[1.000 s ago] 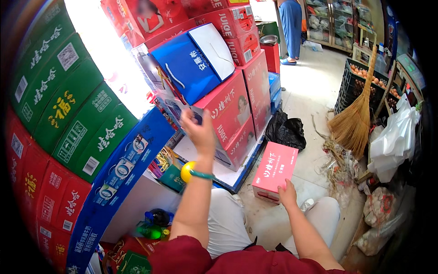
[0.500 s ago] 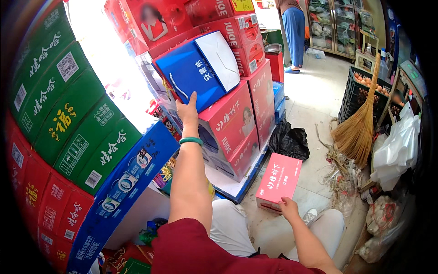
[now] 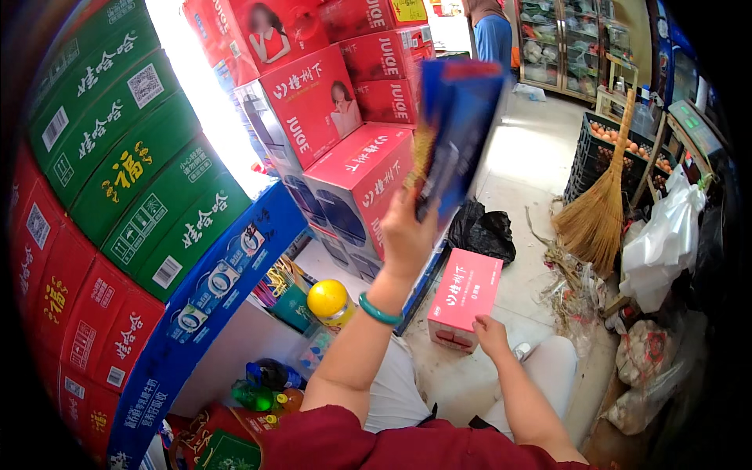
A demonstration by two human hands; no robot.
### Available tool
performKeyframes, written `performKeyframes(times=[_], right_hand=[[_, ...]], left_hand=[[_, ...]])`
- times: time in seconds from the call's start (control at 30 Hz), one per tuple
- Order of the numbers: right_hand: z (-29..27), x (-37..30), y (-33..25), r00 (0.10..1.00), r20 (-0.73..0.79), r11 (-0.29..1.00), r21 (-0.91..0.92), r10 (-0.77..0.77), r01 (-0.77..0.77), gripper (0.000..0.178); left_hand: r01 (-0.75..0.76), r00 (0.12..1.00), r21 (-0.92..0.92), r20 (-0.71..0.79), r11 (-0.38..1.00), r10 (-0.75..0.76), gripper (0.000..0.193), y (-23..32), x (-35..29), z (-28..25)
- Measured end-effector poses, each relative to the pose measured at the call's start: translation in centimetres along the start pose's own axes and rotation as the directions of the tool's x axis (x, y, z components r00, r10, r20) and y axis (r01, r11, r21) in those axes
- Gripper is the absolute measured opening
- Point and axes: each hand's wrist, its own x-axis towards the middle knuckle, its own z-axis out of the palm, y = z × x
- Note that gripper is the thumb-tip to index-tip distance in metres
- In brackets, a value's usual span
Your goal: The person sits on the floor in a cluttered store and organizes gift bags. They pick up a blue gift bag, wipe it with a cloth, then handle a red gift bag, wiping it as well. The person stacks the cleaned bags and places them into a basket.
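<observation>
A bundle of blue paper gift bags (image 3: pixel 468 133), smeared by motion, is gripped at one end in my raised left hand (image 3: pixel 407 247). A green bangle is on that wrist. The bags hang in front of the stack of red drink cartons (image 3: pixel 364 184), apart from it. On the floor before my knees stands a pink-red carton (image 3: pixel 470 294) with white lettering on top. My right hand (image 3: pixel 491 335) is closed at its near right corner, the fingers curled over the edge.
Green cartons (image 3: pixel 141 149) and red cartons are stacked at left on a blue display base (image 3: pixel 211 313). A yellow-capped container (image 3: pixel 331 301) and bottles stand below. A black plastic bag (image 3: pixel 482 231), a straw broom (image 3: pixel 599 223) and an egg crate (image 3: pixel 607 157) lie to the right. A person (image 3: pixel 491 35) stands far back.
My left hand has lifted the blue bags off the carton stack and swung them right, uncovering the carton tops. My right hand stays at the floor carton. The view has shifted slightly.
</observation>
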Motion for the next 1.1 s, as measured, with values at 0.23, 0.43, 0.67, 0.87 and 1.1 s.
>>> performKeyframes(times=[0.23,0.43,0.67,0.87,1.1], right_hand=[[-3.6,-2.3,0.1,0.986,-0.159,0.986,0.150,-0.047,0.071,0.027],[-3.9,-3.8,-0.4,0.966,-0.220,0.978,0.186,0.136,-0.096,0.024],[-3.5,-4.1,0.6,0.972,-0.209,0.980,0.188,0.109,-0.070,0.022],[-2.6,-4.7,0.4,0.984,-0.130,0.988,0.108,0.124,-0.111,0.025],[-3.4,-5.1,0.2,0.993,-0.036,0.992,0.058,0.113,-0.111,0.022]], left_hand=[[0.428,0.809,-0.088,0.481,0.899,-0.338,0.038,1.5,-11.3,0.2],[0.931,0.364,-0.158,0.487,0.330,-0.794,0.042,-6.8,-24.6,2.6],[0.955,0.147,-0.296,0.451,0.008,-0.880,0.043,-9.4,-29.9,1.2],[0.916,-0.346,0.023,0.551,-0.400,-0.760,0.044,-9.6,-30.5,1.3],[0.974,-0.222,0.139,0.458,-0.177,-0.861,0.028,-8.2,-30.7,1.5]])
